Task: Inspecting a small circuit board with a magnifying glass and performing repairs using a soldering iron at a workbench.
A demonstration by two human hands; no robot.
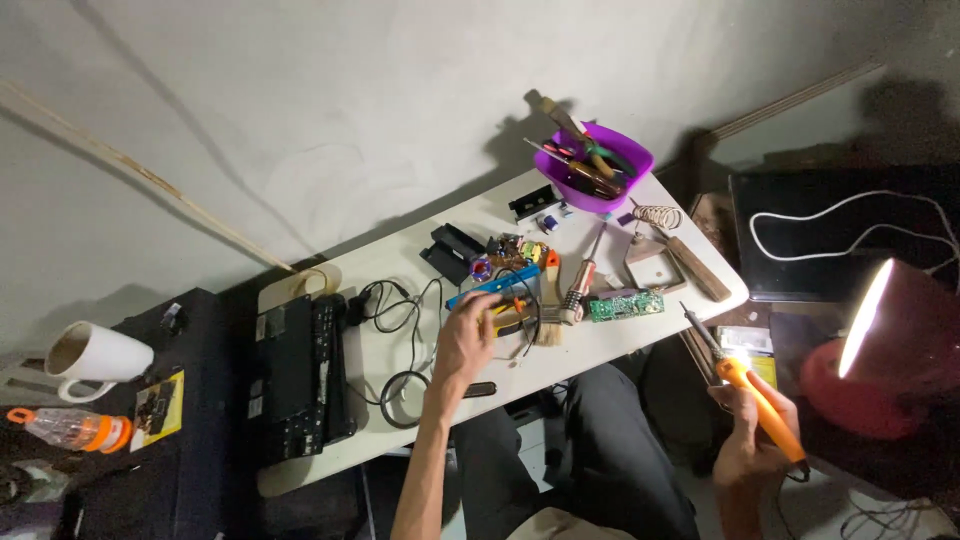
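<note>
At the far left a white mug [95,355] stands on a dark surface, with an orange-capped plastic bottle [72,429] lying near it. On the left part of the white tabletop [640,338] rests a black keyboard-like unit [298,375], and black cables [405,345] loop beside it.

The left hand [468,338] reaches over the middle of the tabletop, fingers curled down onto a small yellow and black tool [512,318] just below a blue strip [495,284]; whether its grip has closed on it I cannot tell. A paintbrush [549,300] and a screwdriver [583,278] lie just beside, then a green circuit board [625,305], and behind them a purple tub [604,166] full of hand tools.

Off the tabletop's right edge, the right hand [755,430] has its grip wrapped fully round the orange handle of a soldering iron [745,385], tip pointing up toward the tabletop. The iron looks light and stiff, with a trailing cord; it should be held only on the orange handle, well back from the metal tip. A red lamp [890,350] glows at the far right
</note>
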